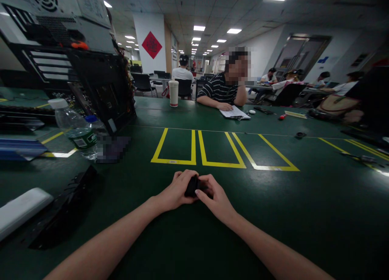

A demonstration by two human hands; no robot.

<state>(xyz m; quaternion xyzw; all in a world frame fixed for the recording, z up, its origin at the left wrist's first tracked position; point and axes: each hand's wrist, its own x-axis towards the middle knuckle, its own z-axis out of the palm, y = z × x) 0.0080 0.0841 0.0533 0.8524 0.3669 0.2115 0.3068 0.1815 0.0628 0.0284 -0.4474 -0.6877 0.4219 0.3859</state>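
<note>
A small black block-like object (191, 187) is between my hands, low over the green table (170, 247); its exact kind does not show. My left hand (179, 189) is closed around its left side, thumb below and fingers over the top. From the other side my right hand (214, 195) pinches its right edge between thumb and fingertips. Part of the object is hidden behind the fingers. Just beyond the hands, yellow tape outlines (194, 148) mark the tabletop.
At left stand an open computer case (100, 85) and a water bottle (77, 130). Nearer lie a black slotted part (67, 207) and a white bar (24, 209). Across the table a person in a striped shirt (217, 89) sits at a clipboard (234, 112), beside a white cup (173, 93).
</note>
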